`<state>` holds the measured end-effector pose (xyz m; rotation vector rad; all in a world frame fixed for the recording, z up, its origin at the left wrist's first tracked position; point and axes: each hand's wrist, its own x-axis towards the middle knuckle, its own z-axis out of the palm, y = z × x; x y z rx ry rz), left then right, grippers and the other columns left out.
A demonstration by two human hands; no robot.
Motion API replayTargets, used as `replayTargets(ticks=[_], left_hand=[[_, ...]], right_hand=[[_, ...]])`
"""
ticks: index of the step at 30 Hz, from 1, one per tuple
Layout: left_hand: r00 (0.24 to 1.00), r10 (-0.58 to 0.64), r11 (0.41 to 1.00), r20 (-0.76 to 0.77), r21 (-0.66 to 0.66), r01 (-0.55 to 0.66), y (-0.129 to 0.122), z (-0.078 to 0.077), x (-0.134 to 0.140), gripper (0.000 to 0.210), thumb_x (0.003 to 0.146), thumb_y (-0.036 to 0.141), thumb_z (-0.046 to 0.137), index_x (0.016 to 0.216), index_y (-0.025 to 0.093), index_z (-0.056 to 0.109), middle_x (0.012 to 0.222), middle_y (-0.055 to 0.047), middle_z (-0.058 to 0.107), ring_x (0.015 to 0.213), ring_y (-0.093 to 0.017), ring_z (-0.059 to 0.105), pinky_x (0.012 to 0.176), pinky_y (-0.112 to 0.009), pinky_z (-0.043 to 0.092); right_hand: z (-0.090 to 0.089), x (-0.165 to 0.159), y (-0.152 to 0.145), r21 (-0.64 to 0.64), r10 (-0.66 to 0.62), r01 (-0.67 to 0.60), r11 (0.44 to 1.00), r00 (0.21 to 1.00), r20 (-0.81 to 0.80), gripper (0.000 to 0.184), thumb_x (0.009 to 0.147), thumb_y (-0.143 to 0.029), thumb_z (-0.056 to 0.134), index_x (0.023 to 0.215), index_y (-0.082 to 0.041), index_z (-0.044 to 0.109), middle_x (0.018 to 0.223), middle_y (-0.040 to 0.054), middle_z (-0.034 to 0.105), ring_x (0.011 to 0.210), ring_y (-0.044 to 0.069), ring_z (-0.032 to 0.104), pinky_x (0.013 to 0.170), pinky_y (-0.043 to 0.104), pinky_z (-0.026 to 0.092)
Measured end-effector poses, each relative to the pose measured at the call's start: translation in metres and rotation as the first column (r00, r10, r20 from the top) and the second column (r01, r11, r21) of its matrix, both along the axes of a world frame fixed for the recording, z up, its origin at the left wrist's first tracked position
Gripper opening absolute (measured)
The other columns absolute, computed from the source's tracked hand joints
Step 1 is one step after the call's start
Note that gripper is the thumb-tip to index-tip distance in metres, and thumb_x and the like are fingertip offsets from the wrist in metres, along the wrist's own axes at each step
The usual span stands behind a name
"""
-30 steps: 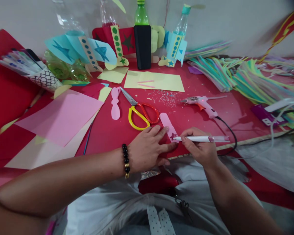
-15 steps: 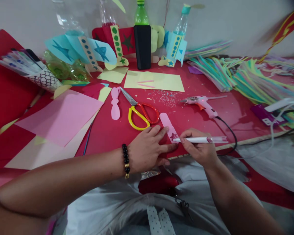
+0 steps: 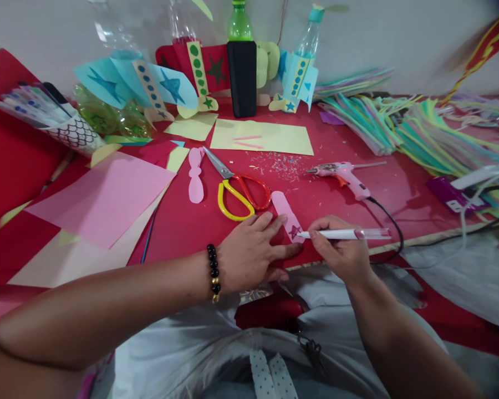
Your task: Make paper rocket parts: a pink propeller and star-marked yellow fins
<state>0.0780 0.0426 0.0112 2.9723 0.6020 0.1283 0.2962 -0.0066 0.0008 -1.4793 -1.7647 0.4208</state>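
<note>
My right hand (image 3: pixel 341 249) is closed around a white marker (image 3: pixel 336 234), its tip on a dark red star (image 3: pixel 295 231) drawn at the near end of a pink paper strip (image 3: pixel 283 208). Flat on the table, my left hand (image 3: pixel 253 249) has its fingers apart, with fingertips at the strip's left edge and near end. A black bead bracelet (image 3: pixel 213 269) circles the left wrist. Just beyond that hand lie scissors (image 3: pixel 233 188) with one yellow and one red handle. A pink paper cutout (image 3: pixel 195 180) with rounded lobes rests left of them.
A pink glue gun (image 3: pixel 345 176) with a cord lies to the right. Bundled pastel strips (image 3: pixel 357 122) cover the back right. Decorated bottles (image 3: pixel 310 41) and a black box (image 3: pixel 242 80) line the wall. Pink paper (image 3: pixel 108 194) and a pen holder (image 3: pixel 77 133) are at left.
The marker has shifted slightly to the right and up with my right hand, and the star is more filled with colour. My left hand stays in place.
</note>
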Motion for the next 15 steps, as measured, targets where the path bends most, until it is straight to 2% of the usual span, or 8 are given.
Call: replayTargets(ticks=[5, 9, 12, 15], left_hand=[[1.0, -0.005, 1.0, 0.008, 0.0, 0.005, 0.0003, -0.0021, 0.0002, 0.06, 0.091, 0.064, 0.042, 0.142, 0.034, 0.045, 0.151, -0.017, 0.033, 0.132, -0.036, 0.036, 0.104, -0.05, 0.033], [1.0, -0.001, 1.0, 0.0, -0.003, 0.001, -0.0001, -0.0011, 0.0004, 0.059, 0.091, 0.063, 0.043, 0.143, 0.034, 0.044, 0.15, -0.017, 0.034, 0.131, -0.037, 0.037, 0.104, -0.05, 0.034], [1.0, -0.001, 1.0, -0.003, -0.005, 0.001, -0.0001, 0.0002, 0.0003, 0.059, 0.091, 0.063, 0.043, 0.142, 0.034, 0.045, 0.151, -0.017, 0.034, 0.132, -0.036, 0.036, 0.104, -0.05, 0.034], [1.0, 0.0, 1.0, 0.001, 0.004, 0.0, 0.0003, 0.0006, 0.0, 0.059, 0.091, 0.064, 0.043, 0.142, 0.035, 0.045, 0.15, -0.016, 0.035, 0.131, -0.035, 0.036, 0.104, -0.049, 0.034]], right_hand=[[0.0012, 0.0007, 0.0005, -0.006, 0.07, -0.07, 0.998, 0.997, 0.026, 0.01, 0.084, -0.021, 0.056, 0.076, -0.019, 0.062, 0.062, -0.0009, 0.06, 0.051, 0.011, 0.05, 0.05, 0.025, 0.038], [0.0022, 0.0003, 0.0014, 0.024, 0.034, -0.034, 0.999, 0.999, 0.024, 0.011, 0.085, -0.021, 0.057, 0.075, -0.019, 0.061, 0.063, -0.0009, 0.06, 0.052, 0.011, 0.051, 0.051, 0.025, 0.039], [0.0015, 0.0003, 0.0011, -0.003, 0.06, -0.06, 0.998, 0.998, 0.029, 0.01, 0.085, -0.021, 0.057, 0.077, -0.019, 0.062, 0.064, -0.0009, 0.06, 0.052, 0.011, 0.051, 0.051, 0.025, 0.039], [-0.0005, 0.0004, 0.0011, -0.02, 0.012, -0.012, 1.0, 1.0, -0.003, 0.011, 0.085, -0.021, 0.056, 0.076, -0.019, 0.061, 0.062, -0.0013, 0.058, 0.052, 0.011, 0.05, 0.049, 0.024, 0.038]])
